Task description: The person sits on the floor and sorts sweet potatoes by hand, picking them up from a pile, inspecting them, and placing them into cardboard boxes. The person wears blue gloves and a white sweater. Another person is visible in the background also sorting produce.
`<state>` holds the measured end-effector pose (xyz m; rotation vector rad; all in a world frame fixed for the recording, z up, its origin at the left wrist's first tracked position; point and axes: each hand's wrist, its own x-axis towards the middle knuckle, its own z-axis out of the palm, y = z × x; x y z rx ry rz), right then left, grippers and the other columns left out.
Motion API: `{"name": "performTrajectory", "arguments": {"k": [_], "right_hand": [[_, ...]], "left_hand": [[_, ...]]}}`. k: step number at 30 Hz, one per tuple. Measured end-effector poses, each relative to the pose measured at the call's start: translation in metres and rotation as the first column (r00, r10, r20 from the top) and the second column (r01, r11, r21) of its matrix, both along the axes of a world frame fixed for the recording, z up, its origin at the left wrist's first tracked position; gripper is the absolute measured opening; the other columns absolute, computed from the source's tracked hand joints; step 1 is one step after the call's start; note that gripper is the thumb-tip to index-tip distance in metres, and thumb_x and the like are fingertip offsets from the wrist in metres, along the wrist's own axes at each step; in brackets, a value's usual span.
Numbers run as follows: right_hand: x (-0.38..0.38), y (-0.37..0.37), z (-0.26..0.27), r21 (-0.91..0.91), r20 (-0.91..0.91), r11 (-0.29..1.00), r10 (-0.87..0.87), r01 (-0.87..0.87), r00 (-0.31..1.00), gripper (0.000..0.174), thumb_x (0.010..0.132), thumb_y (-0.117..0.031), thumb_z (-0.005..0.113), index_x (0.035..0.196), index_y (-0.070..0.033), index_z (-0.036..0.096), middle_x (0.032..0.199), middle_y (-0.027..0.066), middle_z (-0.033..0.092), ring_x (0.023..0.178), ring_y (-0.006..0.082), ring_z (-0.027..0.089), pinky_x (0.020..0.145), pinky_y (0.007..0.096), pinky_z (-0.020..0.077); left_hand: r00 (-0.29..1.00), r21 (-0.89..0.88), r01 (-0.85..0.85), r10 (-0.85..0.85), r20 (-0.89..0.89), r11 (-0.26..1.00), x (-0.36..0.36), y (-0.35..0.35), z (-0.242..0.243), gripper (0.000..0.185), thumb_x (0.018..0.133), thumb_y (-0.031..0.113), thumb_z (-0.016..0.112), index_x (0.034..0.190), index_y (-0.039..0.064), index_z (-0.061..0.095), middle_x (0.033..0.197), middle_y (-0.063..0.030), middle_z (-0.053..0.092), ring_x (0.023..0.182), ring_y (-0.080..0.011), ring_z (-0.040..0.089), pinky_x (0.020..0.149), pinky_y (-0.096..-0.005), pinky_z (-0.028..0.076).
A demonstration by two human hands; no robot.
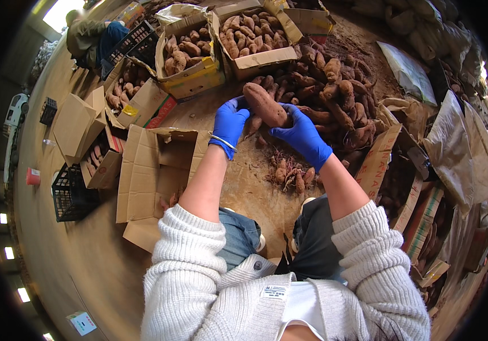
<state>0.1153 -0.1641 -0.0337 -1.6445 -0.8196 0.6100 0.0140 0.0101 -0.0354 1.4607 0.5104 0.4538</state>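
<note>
A large reddish-brown sweet potato (265, 105) is held up in front of me between both blue-gloved hands. My left hand (230, 124) grips its left end, and my right hand (303, 135) cups its lower right end. Right behind it rises a heap of loose sweet potatoes (344, 91) on the dirt floor. Several small sweet potatoes (296, 174) lie among thin root strands below my right hand. To the left of my left forearm stands an open cardboard box (141, 170) with a few sweet potatoes in its bottom, partly hidden by my arm.
Ahead stand cardboard boxes full of sweet potatoes (250, 34) (186, 49). Black plastic crates (73, 194) and more boxes (141, 104) line the left. At right are boxes (380, 157) and white sacks (461, 145). A person (90, 38) sits at the far left.
</note>
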Motion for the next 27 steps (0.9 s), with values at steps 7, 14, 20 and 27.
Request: {"name": "performTrajectory", "arguments": {"k": [7, 14, 20, 27], "right_hand": [[0.003, 0.0, -0.006, -0.019, 0.014, 1.0, -0.008, 0.009, 1.0, 0.066, 0.07, -0.012, 0.079, 0.127, -0.003, 0.047, 0.108, 0.0129, 0.063, 0.096, 0.0168, 0.06, 0.085, 0.0296, 0.0486], [0.001, 0.001, -0.006, -0.075, 0.141, 0.996, -0.035, 0.046, 0.989, 0.068, 0.07, -0.013, 0.08, 0.128, -0.003, 0.046, 0.109, 0.0141, 0.063, 0.096, 0.0176, 0.061, 0.085, 0.0299, 0.0486], [0.001, 0.0, -0.002, -0.013, -0.044, 1.0, 0.005, -0.005, 0.999, 0.066, 0.072, -0.013, 0.078, 0.128, -0.003, 0.047, 0.112, 0.0128, 0.062, 0.098, 0.0165, 0.059, 0.087, 0.0292, 0.0479], [0.001, 0.0, -0.002, 0.02, 0.164, 0.999, -0.047, 0.045, 0.985, 0.065, 0.068, -0.011, 0.079, 0.125, -0.003, 0.048, 0.11, 0.0151, 0.061, 0.098, 0.0234, 0.06, 0.086, 0.0326, 0.0482]], "left_hand": [[1.0, -0.019, 0.018, -0.018, 0.014, 1.0, 0.001, -0.012, 0.012, 0.036, 0.086, 0.011, 0.065, 0.119, -0.001, 0.057, 0.106, -0.0048, 0.063, 0.089, -0.0102, 0.06, 0.081, -0.0231, 0.05], [1.0, 0.04, -0.002, 0.001, 0.011, 0.999, 0.003, -0.009, 0.001, 0.035, 0.085, 0.01, 0.065, 0.118, -0.001, 0.057, 0.105, -0.0048, 0.063, 0.089, -0.0092, 0.059, 0.08, -0.023, 0.05], [0.997, 0.029, -0.044, 0.042, 0.067, 0.999, 0.0, -0.002, -0.002, 0.03, 0.085, 0.009, 0.063, 0.112, -0.005, 0.06, 0.107, -0.0104, 0.065, 0.093, -0.014, 0.061, 0.086, -0.0268, 0.049], [1.0, -0.071, -0.025, 0.024, -0.004, 0.997, 0.002, -0.01, 0.012, 0.029, 0.087, 0.019, 0.067, 0.111, 0.002, 0.061, 0.101, -0.0013, 0.064, 0.086, -0.0088, 0.06, 0.08, -0.0223, 0.05]]}}
